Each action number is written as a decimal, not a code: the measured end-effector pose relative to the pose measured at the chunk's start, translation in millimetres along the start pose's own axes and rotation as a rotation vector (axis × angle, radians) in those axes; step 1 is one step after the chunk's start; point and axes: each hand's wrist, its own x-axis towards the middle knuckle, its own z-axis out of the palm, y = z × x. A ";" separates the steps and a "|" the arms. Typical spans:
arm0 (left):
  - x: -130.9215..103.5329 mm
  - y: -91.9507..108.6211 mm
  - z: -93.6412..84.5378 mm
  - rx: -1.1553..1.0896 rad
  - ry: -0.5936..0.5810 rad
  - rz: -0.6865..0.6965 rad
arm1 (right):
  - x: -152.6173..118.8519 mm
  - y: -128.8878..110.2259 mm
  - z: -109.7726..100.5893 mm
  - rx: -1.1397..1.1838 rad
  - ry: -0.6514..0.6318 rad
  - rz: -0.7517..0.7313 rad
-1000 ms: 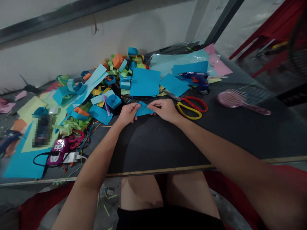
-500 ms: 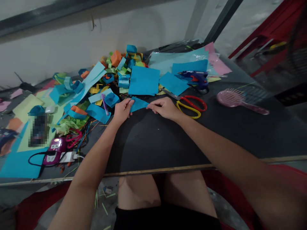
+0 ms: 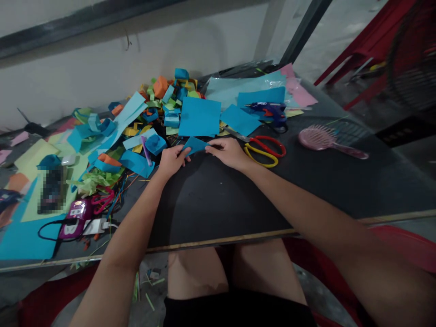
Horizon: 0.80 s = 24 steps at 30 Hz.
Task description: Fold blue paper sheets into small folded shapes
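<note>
A small piece of folded blue paper (image 3: 195,145) is stretched between my two hands, just above the dark tabletop. My left hand (image 3: 173,160) pinches its left corner between thumb and fingers. At the opposite corner, my right hand (image 3: 225,152) grips it with closed fingertips. Scissors with one red and one yellow handle (image 3: 265,151) lie just right of my right hand. Behind the hands are a square blue sheet (image 3: 200,116) and another blue sheet (image 3: 240,120). A purple pen-like stick (image 3: 146,151) rests on paper scraps left of my left hand.
Folded coloured paper pieces (image 3: 161,87) are heaped at the back. A blue glue gun (image 3: 272,110) and a pink hairbrush (image 3: 318,137) lie to the right. On the left are a purple device (image 3: 75,219) and a white adapter (image 3: 96,226). The table edge (image 3: 221,240) runs before my legs.
The blue paper between my hands has changed from a pointed triangle to a more four-sided shape. Both hands still hold it, and the whole view has shifted slightly.
</note>
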 end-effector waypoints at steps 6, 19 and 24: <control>1.3 -2.3 1.2 -0.116 0.052 -0.043 | 0.7 3.6 -0.9 0.038 -0.026 -0.011; 0.3 1.6 0.2 -0.070 -0.083 -0.020 | 4.3 8.2 0.5 0.205 -0.039 0.099; 0.9 -0.9 -1.2 -0.081 -0.084 -0.028 | 3.9 1.7 -0.8 0.173 -0.068 0.095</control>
